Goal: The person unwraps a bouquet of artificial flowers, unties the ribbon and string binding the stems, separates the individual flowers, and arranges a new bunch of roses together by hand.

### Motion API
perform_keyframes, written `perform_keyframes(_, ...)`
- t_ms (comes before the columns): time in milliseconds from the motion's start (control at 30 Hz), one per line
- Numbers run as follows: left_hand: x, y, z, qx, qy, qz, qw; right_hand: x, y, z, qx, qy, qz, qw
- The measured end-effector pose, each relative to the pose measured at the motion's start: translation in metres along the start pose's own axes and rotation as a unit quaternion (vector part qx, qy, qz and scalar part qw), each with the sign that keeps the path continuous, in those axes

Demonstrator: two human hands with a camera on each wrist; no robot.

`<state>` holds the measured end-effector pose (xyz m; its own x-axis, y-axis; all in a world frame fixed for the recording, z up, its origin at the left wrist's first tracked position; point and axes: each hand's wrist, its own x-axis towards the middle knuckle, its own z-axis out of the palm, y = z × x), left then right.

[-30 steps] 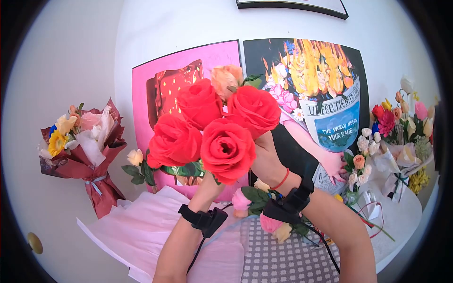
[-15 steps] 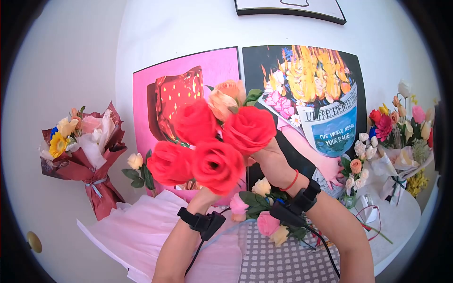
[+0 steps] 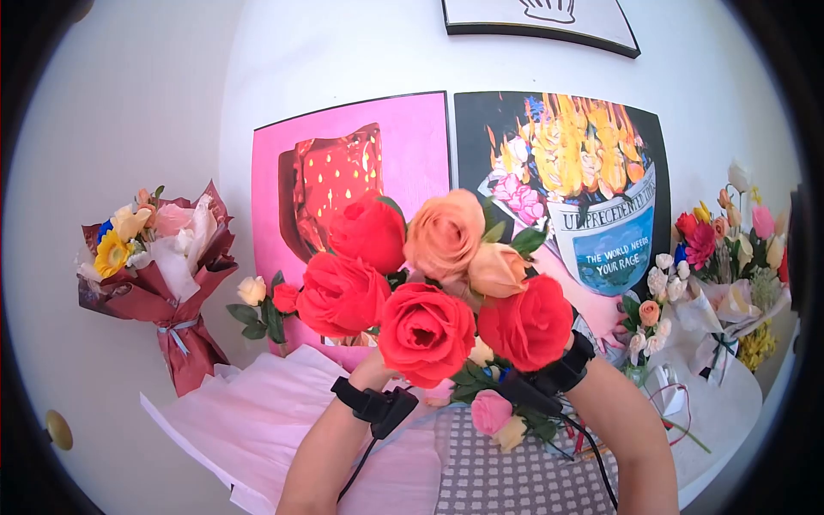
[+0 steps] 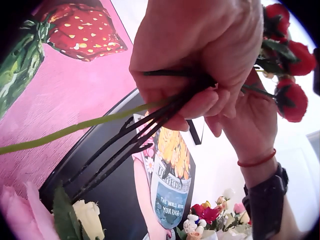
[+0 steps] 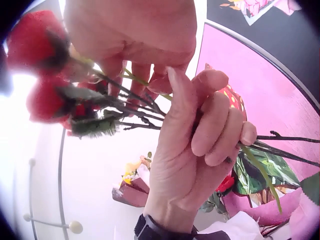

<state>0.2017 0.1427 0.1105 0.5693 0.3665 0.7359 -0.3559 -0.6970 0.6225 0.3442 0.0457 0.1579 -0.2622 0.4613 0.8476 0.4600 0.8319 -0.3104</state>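
My left hand (image 5: 200,132) grips a bundle of thin dark stems (image 4: 150,117) and one pale green stem (image 4: 85,127), fingers curled round them. The bunch carries several red roses (image 3: 427,335) and a pair of peach roses (image 3: 445,236), with green leaves (image 3: 528,240) among them. Above the left hand, my right hand (image 4: 252,117) is close under the flower heads, a red cord on its wrist. In the right wrist view its fingers (image 5: 140,75) reach down, spread and fairly straight, behind the stems. From the head, the roses hide most of both hands.
Pink wrapping paper (image 3: 257,429) covers the table's left, beside a grey patterned cloth (image 3: 489,476). Loose pink and cream flowers (image 3: 492,412) lie behind the hands. A wrapped bouquet (image 3: 180,292) stands left, more flowers (image 3: 730,249) right. Two pictures (image 3: 403,137) lean on the wall.
The peach roses have swung from behind the red ones toward the front and right. The rightmost red rose has shifted down and right, with my right hand lower. My left hand keeps its grip.
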Motion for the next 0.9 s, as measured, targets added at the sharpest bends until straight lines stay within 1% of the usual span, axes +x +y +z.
perform_keyframes(133, 0.005, -0.041, 0.002, -0.019, 0.077, 0.108, 0.991, -0.010, 0.000, 0.006, -0.144, 0.011, -0.079, 0.986)
perform_keyframes(200, 0.005, -0.047, 0.004, -0.028, 0.115, 0.160, 0.980, -0.015, 0.000, 0.010, -0.213, 0.017, -0.116, 0.970)
perform_keyframes(233, 0.007, -0.047, 0.004, 0.078, 0.152, 0.194, 0.966, -0.016, 0.000, 0.011, -0.247, 0.019, -0.135, 0.959)
perform_keyframes(267, 0.008, -0.043, 0.003, 0.078, 0.153, 0.194, 0.966, -0.017, 0.000, 0.012, -0.281, 0.022, -0.154, 0.947)
perform_keyframes(300, 0.010, -0.039, 0.001, 0.053, 0.094, 0.062, 0.992, -0.018, -0.001, 0.013, -0.314, 0.024, -0.173, 0.933)
perform_keyframes(333, 0.011, -0.033, 0.000, 0.026, 0.032, -0.070, 0.997, -0.018, -0.002, 0.014, -0.347, 0.027, -0.192, 0.918)
perform_keyframes(367, 0.010, -0.017, 0.004, 0.012, 0.061, -0.066, 0.996, -0.015, -0.017, 0.021, -0.088, 0.043, -0.078, 0.992)
perform_keyframes(400, 0.010, -0.017, 0.005, 0.012, 0.062, -0.066, 0.996, -0.016, -0.017, 0.021, -0.088, 0.042, -0.078, 0.992)
perform_keyframes(467, 0.011, -0.017, 0.007, -0.026, 0.055, -0.062, 0.996, -0.019, -0.016, 0.022, -0.122, -0.004, -0.062, 0.991)
perform_keyframes(500, 0.010, -0.016, 0.009, -0.025, 0.053, -0.062, 0.996, -0.022, -0.014, 0.023, -0.122, -0.002, -0.062, 0.991)
perform_keyframes(567, 0.006, -0.014, 0.012, -0.001, 0.041, -0.032, 0.999, -0.024, -0.007, 0.025, -0.257, 0.043, -0.131, 0.956)
perform_keyframes(600, 0.006, -0.015, 0.011, 0.000, 0.040, -0.033, 0.999, -0.024, -0.006, 0.025, -0.257, 0.044, -0.130, 0.957)
perform_keyframes(700, 0.007, -0.023, 0.007, -0.001, 0.031, -0.056, 0.998, -0.019, -0.007, 0.022, -0.265, 0.025, -0.100, 0.959)
perform_keyframes(767, 0.014, -0.027, 0.007, 0.080, 0.122, 0.008, 0.989, -0.012, -0.018, 0.015, -0.162, -0.009, -0.002, 0.987)
perform_keyframes(800, 0.015, -0.022, 0.007, 0.076, 0.118, -0.005, 0.990, -0.014, -0.022, 0.015, -0.166, 0.047, -0.012, 0.985)
perform_keyframes(867, 0.017, -0.001, 0.006, -0.043, 0.134, -0.028, 0.990, -0.019, -0.006, 0.008, -0.141, 0.077, 0.007, 0.987)
perform_keyframes(900, 0.017, 0.004, 0.005, -0.056, 0.127, -0.028, 0.990, -0.023, 0.000, 0.003, -0.160, 0.044, 0.029, 0.986)
